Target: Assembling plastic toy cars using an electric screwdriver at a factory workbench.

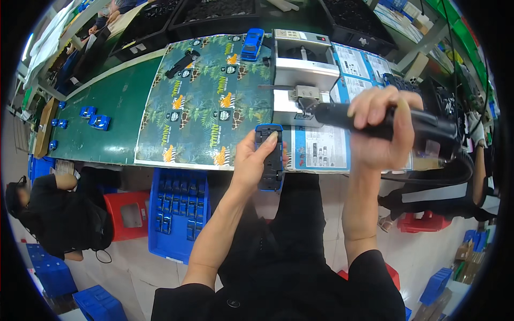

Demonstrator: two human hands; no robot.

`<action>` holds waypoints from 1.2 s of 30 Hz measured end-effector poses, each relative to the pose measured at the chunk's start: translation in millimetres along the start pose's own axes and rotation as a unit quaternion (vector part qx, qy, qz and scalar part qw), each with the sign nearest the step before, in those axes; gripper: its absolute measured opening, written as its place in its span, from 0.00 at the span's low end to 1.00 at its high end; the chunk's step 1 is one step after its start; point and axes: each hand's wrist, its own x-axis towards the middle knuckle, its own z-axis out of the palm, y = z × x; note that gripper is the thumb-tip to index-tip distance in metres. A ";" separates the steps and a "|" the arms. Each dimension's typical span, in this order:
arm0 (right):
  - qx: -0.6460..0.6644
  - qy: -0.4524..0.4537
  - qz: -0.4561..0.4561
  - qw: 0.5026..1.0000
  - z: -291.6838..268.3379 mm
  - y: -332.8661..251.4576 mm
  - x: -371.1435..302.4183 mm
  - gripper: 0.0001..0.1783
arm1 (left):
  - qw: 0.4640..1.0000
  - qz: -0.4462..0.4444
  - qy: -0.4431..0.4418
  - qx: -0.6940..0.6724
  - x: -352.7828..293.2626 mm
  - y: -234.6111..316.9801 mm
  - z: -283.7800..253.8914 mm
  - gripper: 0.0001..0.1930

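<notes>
My left hand (249, 161) is closed around a blue toy car (273, 168), turned so that its black underside faces up, at the table's front edge. My right hand (381, 125) grips a black electric screwdriver (334, 114), slightly blurred and held nearly level. Its tip points left, at the front of a metal screw feeder (308, 75); whether a screw sits on the bit is too small to see. Behind my left hand, another blue toy car (252, 45) rests beside the feeder. A black car chassis (183, 64) lies farther left on the printed sheet.
Printed cardboard sheets (198, 107) cover the green table (126, 88), where several small blue cars lie at left. Below stands a blue crate (179, 243) of car bodies. Black bins (214, 18) line the back. A cable (466, 174) loops at right. Seated people flank me.
</notes>
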 end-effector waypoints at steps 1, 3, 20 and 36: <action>-0.025 0.005 0.001 1.000 -1.4 1.5 4.9 0.05 | 1.000 -0.002 -0.005 0.001 -0.2 -1.0 0.2 0.10; -0.128 -0.001 -0.003 0.992 -5.3 12.4 8.8 0.05 | 0.999 0.001 0.008 0.034 -1.3 -0.7 1.1 0.10; -0.213 -0.017 0.191 0.958 11.9 35.1 36.3 0.12 | 0.999 0.020 0.000 0.049 1.3 -6.0 1.7 0.10; -0.106 -0.004 0.127 0.986 29.7 26.7 -24.5 0.04 | 0.997 0.030 -0.017 0.070 3.7 -9.7 2.8 0.11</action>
